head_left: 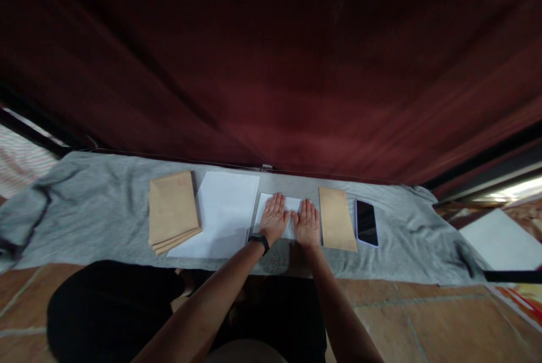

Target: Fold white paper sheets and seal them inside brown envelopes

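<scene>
A folded sheet of white paper lies flat on the grey cloth in front of me. On its left part rests my left hand, flat with the fingers stretched out. My right hand presses flat over the paper's right side, fingers extended, its thumb close to the left thumb. Both palms hide much of the sheet. Left of it are larger white sheets, partly under a stack of brown envelopes. A single brown envelope lies just right of my right hand.
A phone with a dark screen lies right of the single envelope. Grey cloth covers the narrow bench, which backs onto a dark red panel. A white board stands off the right end. Tiled floor shows below.
</scene>
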